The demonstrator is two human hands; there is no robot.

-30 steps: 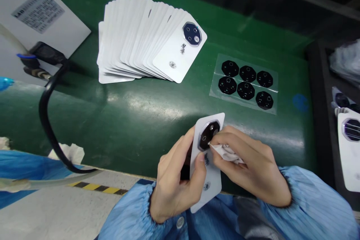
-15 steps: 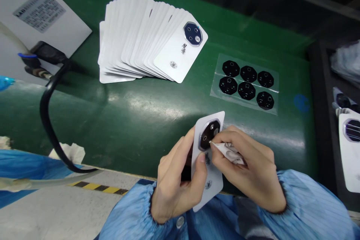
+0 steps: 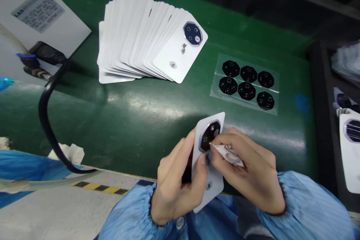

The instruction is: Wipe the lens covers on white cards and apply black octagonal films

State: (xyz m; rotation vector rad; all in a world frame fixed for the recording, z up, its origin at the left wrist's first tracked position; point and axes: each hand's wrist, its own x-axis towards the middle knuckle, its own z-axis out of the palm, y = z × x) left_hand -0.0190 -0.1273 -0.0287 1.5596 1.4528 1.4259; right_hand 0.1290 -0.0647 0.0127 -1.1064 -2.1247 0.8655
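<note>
My left hand [image 3: 176,182] grips a white phone back cover [image 3: 209,178] upright over the near edge of the green conveyor belt [image 3: 135,116], thumb on its face. The cover has a dark octagonal camera piece [image 3: 209,137] near its top. My right hand [image 3: 249,172] pinches a small folded white cloth [image 3: 229,153] whose tip touches the camera piece. Both arms wear blue sleeves.
A fanned stack of white back covers [image 3: 140,41] lies on the belt at the back. A clear sheet with several black octagonal lens stickers [image 3: 246,82] lies to its right. A black cable [image 3: 46,97] runs from a white box [image 3: 30,15] at left. More covers [image 3: 350,146] sit in a tray at right.
The hands and the cover shifted only slightly. The cloth tip stays against the camera piece with small rubbing motion.
</note>
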